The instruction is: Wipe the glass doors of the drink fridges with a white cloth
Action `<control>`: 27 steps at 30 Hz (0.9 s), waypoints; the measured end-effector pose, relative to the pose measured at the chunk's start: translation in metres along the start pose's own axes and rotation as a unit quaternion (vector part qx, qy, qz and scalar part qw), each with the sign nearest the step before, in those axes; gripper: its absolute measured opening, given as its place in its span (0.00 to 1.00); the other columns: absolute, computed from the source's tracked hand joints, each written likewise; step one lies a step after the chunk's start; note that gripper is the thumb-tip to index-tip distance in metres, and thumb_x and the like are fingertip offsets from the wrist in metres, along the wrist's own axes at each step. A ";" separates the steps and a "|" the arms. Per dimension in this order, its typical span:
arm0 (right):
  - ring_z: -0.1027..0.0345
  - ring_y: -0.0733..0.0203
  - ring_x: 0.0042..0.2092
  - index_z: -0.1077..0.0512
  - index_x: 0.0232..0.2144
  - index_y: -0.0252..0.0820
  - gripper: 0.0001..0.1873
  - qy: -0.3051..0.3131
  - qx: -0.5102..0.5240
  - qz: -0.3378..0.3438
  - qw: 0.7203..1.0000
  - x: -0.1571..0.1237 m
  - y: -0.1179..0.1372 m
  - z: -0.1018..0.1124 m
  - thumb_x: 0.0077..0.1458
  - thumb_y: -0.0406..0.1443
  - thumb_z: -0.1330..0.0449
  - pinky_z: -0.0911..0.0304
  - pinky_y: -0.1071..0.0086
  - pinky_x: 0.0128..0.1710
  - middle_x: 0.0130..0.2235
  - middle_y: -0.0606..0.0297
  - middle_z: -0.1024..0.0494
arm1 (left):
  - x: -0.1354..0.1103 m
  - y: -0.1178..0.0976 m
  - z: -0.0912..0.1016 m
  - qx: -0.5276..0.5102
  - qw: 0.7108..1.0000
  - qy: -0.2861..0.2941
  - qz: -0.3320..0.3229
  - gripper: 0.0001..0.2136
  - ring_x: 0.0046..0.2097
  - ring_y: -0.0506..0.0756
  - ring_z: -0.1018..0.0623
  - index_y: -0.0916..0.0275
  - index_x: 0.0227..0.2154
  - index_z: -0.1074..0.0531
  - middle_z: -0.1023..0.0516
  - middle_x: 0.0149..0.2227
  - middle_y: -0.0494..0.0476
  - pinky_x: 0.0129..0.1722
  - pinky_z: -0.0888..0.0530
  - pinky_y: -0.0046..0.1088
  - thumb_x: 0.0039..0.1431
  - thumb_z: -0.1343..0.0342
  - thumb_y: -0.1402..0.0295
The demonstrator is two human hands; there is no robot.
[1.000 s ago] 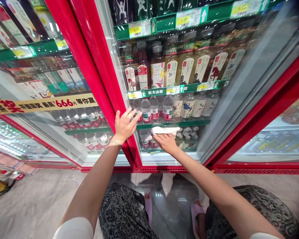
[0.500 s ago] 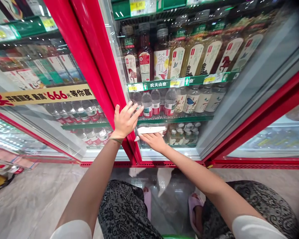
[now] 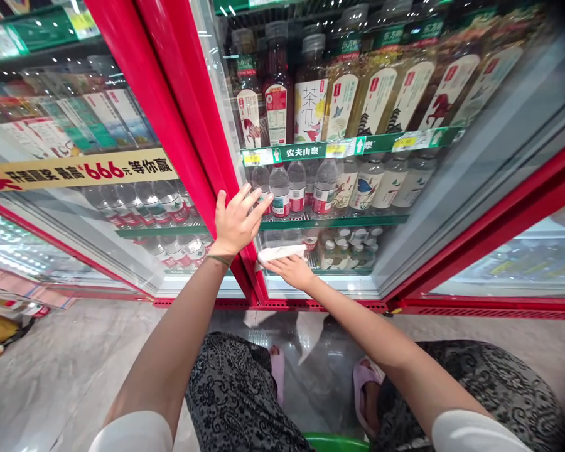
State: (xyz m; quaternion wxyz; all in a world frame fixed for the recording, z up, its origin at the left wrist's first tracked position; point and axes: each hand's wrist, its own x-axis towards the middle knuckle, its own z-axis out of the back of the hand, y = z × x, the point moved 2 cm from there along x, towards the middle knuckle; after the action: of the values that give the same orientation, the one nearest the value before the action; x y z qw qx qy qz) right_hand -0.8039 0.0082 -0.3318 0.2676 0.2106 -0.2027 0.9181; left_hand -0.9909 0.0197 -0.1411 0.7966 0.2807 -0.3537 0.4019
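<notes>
My left hand (image 3: 236,221) lies open and flat against the red door frame (image 3: 188,119) of a drinks fridge, fingers spread onto the glass. My right hand (image 3: 290,270) presses a folded white cloth (image 3: 279,253) against the lower part of the glass door (image 3: 456,182), close to the frame. Behind the glass stand rows of tea bottles (image 3: 343,94) and small water bottles (image 3: 301,187) on green shelves.
A second glass door (image 3: 75,207) with a yellow banner (image 3: 75,171) stands to the left. The fridge's red base grille (image 3: 339,307) meets a glossy tiled floor (image 3: 56,376). My patterned trousers and pink slippers (image 3: 365,380) show below. A green rim (image 3: 336,442) is at the bottom edge.
My right hand has slid the white cloth leftward and slightly down across the glass, toward the red frame. My left hand has stayed on the frame.
</notes>
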 end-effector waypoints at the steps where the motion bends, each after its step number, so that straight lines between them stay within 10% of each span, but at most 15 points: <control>1: 0.28 0.62 0.50 0.34 0.64 0.48 0.27 0.016 0.008 0.039 0.999 -0.006 0.001 -0.006 0.64 0.28 0.45 0.42 0.66 0.45 0.55 0.66 0.19 | 0.000 0.000 0.000 0.000 1.000 0.001 -0.001 0.21 0.69 0.61 0.34 0.46 0.61 0.29 0.25 0.61 0.54 0.73 0.68 0.55 0.67 0.51 0.67; 4: 0.28 0.64 0.49 0.32 0.62 0.49 0.27 0.037 0.012 0.061 0.997 -0.031 -0.008 -0.007 0.62 0.26 0.43 0.42 0.67 0.43 0.52 0.69 0.18 | 0.000 0.001 -0.001 -0.008 1.000 -0.005 0.004 0.21 0.69 0.61 0.34 0.45 0.60 0.29 0.25 0.61 0.54 0.72 0.68 0.56 0.66 0.51 0.66; 9: 0.30 0.58 0.53 0.45 0.70 0.51 0.34 0.005 -0.022 -0.085 0.996 -0.025 -0.013 0.012 0.66 0.28 0.47 0.41 0.63 0.46 0.58 0.62 0.22 | -0.001 0.002 -0.006 -0.020 1.000 -0.013 0.019 0.21 0.69 0.62 0.35 0.45 0.61 0.29 0.25 0.61 0.54 0.72 0.68 0.57 0.66 0.50 0.66; 16: 0.28 0.64 0.51 0.32 0.62 0.52 0.30 0.073 0.017 0.059 0.995 -0.029 -0.001 -0.016 0.60 0.26 0.42 0.39 0.68 0.44 0.53 0.69 0.18 | -0.001 0.002 -0.004 0.005 1.000 -0.017 0.007 0.21 0.68 0.62 0.32 0.46 0.60 0.28 0.24 0.60 0.55 0.72 0.66 0.57 0.66 0.50 0.66; 22: 0.30 0.56 0.53 0.46 0.71 0.52 0.34 0.013 -0.026 -0.114 0.993 -0.044 -0.028 0.028 0.67 0.30 0.47 0.42 0.62 0.47 0.57 0.61 0.21 | -0.002 0.002 -0.006 0.013 1.000 -0.023 0.006 0.21 0.67 0.63 0.31 0.47 0.60 0.28 0.24 0.59 0.57 0.72 0.66 0.58 0.65 0.49 0.64; 27: 0.30 0.59 0.50 0.42 0.69 0.53 0.34 0.032 -0.007 0.000 0.999 -0.037 -0.037 0.044 0.64 0.29 0.45 0.43 0.64 0.45 0.54 0.67 0.19 | -0.002 -0.005 0.000 0.022 1.000 -0.014 -0.009 0.21 0.67 0.61 0.31 0.47 0.61 0.29 0.24 0.60 0.57 0.73 0.64 0.56 0.67 0.50 0.65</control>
State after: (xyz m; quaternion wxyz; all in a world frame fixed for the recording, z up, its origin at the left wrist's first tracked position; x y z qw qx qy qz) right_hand -0.7421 0.0006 -0.3041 0.2752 0.1791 -0.2007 0.9230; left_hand -0.9875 0.0160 -0.1430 0.7891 0.3068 -0.3532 0.3980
